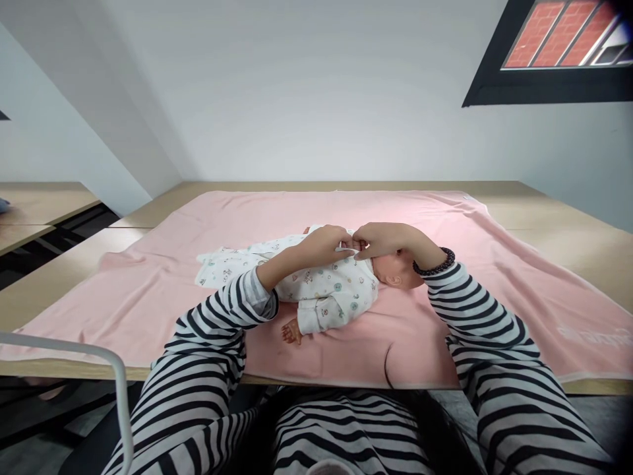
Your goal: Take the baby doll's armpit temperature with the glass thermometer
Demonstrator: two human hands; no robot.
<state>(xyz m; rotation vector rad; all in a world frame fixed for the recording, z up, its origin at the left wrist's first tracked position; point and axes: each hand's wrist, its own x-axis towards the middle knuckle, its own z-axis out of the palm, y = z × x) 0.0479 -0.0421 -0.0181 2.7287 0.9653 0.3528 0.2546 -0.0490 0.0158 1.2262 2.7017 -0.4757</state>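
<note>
A baby doll (388,272) lies on its back on a pink blanket (316,361), its head toward the right. It wears a white printed baby outfit (346,285) with long sleeves. Over the doll's upper chest, my left hand (326,243) has its fingers closed on the outfit's front edge near the neck. My right hand (390,237) pinches the same edge from the other side, close to the left fingertips. My right hand and wrist hide much of the doll's head. One doll hand (291,332) sticks out of the near sleeve.
The blanket covers most of a wooden table (588,244), which stands against a white wall (316,99). A dark-framed window (548,86) is at upper right. A pale curved bar (119,382) rises at lower left. Another table (44,204) stands farther left.
</note>
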